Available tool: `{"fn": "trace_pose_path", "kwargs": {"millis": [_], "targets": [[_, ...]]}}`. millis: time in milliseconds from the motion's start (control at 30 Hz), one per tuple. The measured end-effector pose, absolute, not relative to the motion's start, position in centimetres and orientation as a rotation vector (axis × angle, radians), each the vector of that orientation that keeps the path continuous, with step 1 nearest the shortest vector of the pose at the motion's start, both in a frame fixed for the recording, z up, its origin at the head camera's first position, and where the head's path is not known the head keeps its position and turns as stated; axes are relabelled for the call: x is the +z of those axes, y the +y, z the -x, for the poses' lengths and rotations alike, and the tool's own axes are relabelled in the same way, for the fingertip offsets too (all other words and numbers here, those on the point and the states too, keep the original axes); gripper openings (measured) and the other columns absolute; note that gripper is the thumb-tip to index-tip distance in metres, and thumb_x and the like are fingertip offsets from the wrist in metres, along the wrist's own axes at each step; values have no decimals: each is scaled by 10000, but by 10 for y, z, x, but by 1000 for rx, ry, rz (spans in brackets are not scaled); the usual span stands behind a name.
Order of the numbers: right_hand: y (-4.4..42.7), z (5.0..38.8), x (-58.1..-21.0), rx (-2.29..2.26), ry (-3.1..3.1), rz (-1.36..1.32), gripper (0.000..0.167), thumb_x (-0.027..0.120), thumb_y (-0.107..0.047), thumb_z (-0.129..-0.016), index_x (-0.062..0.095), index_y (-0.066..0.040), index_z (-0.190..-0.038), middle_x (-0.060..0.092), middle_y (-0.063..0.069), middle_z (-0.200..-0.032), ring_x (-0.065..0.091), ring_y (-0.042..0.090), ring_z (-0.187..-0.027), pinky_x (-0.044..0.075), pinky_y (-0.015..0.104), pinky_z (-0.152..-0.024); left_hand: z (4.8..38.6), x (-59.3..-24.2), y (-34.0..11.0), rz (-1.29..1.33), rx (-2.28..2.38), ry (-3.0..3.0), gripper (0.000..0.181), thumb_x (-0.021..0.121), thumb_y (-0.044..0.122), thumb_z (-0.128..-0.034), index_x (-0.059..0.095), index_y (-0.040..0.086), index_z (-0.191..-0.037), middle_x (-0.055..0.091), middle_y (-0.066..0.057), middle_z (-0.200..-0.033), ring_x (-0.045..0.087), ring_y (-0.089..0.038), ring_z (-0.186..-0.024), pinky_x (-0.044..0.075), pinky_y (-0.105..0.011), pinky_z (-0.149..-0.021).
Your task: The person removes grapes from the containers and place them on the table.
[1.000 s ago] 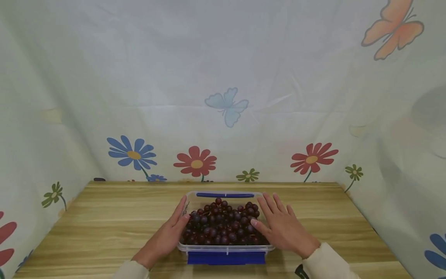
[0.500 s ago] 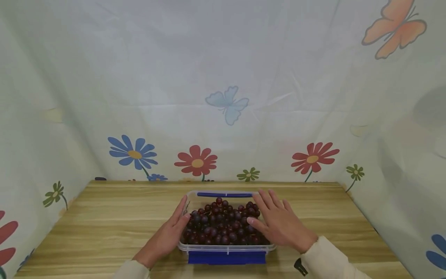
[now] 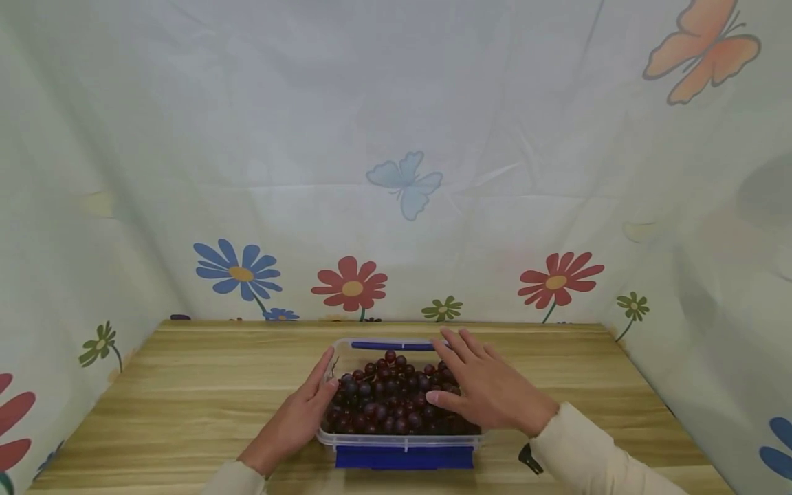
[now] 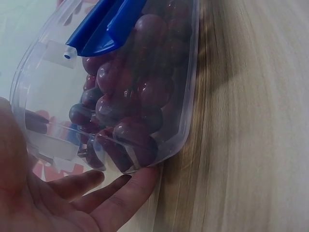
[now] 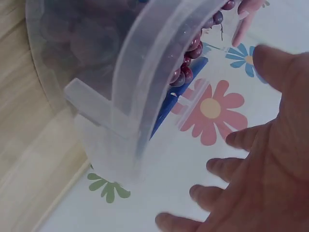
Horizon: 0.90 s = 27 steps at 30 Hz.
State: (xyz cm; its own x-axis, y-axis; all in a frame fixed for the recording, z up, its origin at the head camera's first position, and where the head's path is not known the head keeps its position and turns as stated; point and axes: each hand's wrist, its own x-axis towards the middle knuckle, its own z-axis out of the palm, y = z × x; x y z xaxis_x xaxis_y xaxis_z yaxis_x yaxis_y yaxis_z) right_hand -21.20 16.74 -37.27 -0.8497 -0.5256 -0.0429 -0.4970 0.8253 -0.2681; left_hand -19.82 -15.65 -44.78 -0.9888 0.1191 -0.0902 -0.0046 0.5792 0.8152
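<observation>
In the head view a clear plastic food container [image 3: 365,438] with blue clip flaps sits lidless on the table, full of dark red grapes [image 3: 390,399]. My left hand [image 3: 298,419] rests along its left side, thumb over the rim. Up close in the left wrist view, the fingers [image 4: 123,200] lie nearly straight against the container's outer wall. My right hand [image 3: 489,385] hovers palm down over the right rim and the grapes there, fingers extended and holding nothing. It stands apart from the container wall in the right wrist view, and it hides the right rear corner in the head view.
The wood-grain table [image 3: 204,385] extends to both sides of the container. A white cloth backdrop [image 3: 297,124] printed with flowers and butterflies encloses the back and sides. A small dark object [image 3: 530,458] shows beside the right cuff.
My right hand has moved left and slightly away from me, from the container's right edge to farther over the grapes. The left hand and the container stay put.
</observation>
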Motion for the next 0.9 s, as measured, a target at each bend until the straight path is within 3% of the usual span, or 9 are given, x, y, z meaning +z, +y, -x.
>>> {"fn": "trace_pose_path", "kwargs": {"millis": [167, 400, 900], "targets": [[165, 217, -369, -386, 2804, 896, 835, 511, -630, -1029, 208, -198, -1676, 98, 34, -1776, 87, 338, -1647, 186, 577, -1313, 199, -449, -157, -89, 1415, 2659, 632, 336, 598, -1096, 135, 413, -1666, 277, -176, -1711, 323, -494, -1536, 324, -725, -1178], [161, 224, -367, -354, 2752, 939, 826, 511, -613, -1037, 191, -206, -1680, 99, 25, -1777, 59, 324, -1651, 198, 574, -1311, 200, -449, -158, -83, 1430, 2659, 580, 371, 527, -1112, 203, 410, -1655, 301, -198, -1698, 343, -515, -1518, 340, -740, -1156], [153, 239, -362, -241, 2709, 1001, 851, 527, -638, -1017, 197, -220, -1680, 129, 32, -1776, 103, 325, -1648, 287, 561, -1282, 201, -449, -157, -35, 1387, 2678, 578, 366, 590, -1093, 248, 422, -1634, 390, -226, -1649, 424, -542, -1461, 404, -757, -1090]]}}
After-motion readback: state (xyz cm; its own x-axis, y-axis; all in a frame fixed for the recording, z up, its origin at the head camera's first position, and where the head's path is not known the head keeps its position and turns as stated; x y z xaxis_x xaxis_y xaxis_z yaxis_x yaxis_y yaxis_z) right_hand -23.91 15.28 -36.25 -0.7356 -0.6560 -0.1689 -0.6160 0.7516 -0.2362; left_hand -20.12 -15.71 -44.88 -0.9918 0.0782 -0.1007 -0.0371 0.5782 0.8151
